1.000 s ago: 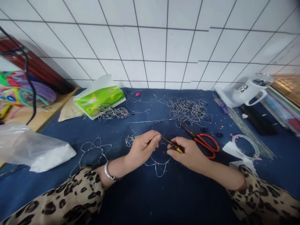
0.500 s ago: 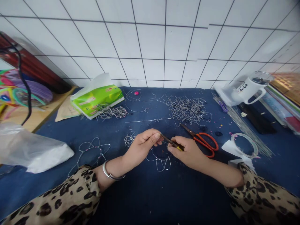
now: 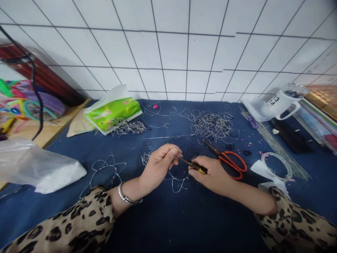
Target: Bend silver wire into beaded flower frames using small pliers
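Observation:
My right hand (image 3: 210, 174) is wrapped round the yellow-and-black handles of a pair of pliers (image 3: 191, 164), whose dark jaws point left toward my other hand. My left hand (image 3: 162, 165) pinches a thin wire ring with loops and small pink beads (image 3: 179, 180) close to the plier tips. Part of the ring is hidden behind my fingers, and its lower loops hang below them. A second wire ring with petal-like loops (image 3: 105, 168) lies on the blue cloth, left of my left forearm.
Orange-handled scissors (image 3: 231, 162) lie right of my right hand. Behind are a wire tangle (image 3: 212, 124) and a green tissue pack (image 3: 113, 114). On the right stand a tape roll (image 3: 289, 167), straight wires (image 3: 279, 144) and a white mug (image 3: 283, 103); a plastic bag (image 3: 60, 175) is left.
The view has shifted slightly, so the scene sits a little lower and to the right. The plier jaws have turned a little and stay near my left fingertips. Both hands keep their grip.

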A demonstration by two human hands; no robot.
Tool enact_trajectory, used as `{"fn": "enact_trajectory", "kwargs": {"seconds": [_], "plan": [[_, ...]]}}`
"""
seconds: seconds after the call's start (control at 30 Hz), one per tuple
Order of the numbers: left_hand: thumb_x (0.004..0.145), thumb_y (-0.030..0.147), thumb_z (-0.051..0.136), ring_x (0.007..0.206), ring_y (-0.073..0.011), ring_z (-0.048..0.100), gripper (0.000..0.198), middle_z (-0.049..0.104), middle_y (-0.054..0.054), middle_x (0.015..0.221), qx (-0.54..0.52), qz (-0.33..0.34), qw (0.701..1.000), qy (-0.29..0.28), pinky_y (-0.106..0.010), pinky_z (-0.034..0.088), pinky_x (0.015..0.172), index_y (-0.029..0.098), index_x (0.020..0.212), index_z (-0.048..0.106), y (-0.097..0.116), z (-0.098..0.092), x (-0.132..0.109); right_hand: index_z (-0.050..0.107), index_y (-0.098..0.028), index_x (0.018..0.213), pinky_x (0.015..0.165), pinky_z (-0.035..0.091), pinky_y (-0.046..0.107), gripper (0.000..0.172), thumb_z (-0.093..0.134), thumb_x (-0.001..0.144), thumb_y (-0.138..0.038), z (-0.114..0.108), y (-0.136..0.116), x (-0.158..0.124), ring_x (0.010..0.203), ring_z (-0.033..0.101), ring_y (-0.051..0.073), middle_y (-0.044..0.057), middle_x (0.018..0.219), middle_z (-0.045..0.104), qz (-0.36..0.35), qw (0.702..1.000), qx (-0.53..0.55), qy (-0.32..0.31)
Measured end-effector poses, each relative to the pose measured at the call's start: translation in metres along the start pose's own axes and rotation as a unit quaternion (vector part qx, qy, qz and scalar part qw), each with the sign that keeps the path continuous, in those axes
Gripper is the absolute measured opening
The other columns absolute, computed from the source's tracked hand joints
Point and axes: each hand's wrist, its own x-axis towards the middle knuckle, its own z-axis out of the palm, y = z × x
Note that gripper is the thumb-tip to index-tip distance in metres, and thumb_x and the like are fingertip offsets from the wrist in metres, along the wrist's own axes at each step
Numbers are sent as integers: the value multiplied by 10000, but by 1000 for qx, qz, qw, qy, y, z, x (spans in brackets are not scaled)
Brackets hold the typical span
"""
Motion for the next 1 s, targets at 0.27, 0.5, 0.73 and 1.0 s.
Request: {"fn": "enact_trajectory", "kwargs": {"seconds": [0.27,0.5,0.73,1.0], "plan": [[901,307,465,586,-85,506,195,580,-24,711,34,29,999,8,-191,398,487,160,885,592,3,-4,1,562,-189,841,676,366,261,69,532,816,-245,-25,7,5,723,485,125,-8,753,531,-23,991,-128,5],[902,286,469,600,-81,513,171,557,-15,720,76,57,995,9,-200,412,522,174,908,598,2,-8,2,566,-185,877,748,388,294,94,540,803,-238,-29,8,5,805,504,157,23,826,568,-57,982,-179,-30],[903,254,464,630,-87,520,164,552,-23,750,106,86,991,-14,-214,421,554,171,908,605,2,-9,0,567,-183,871,743,394,289,90,535,807,-238,-28,5,3,787,505,150,20,816,569,-73,979,-187,-27],[892,213,475,651,-102,523,150,554,-18,723,155,131,979,-11,-247,438,622,165,916,615,6,-9,-2,563,-182,863,727,395,289,89,506,821,-237,-28,3,2,774,505,153,30,810,571,-80,972,-221,-13]]}}
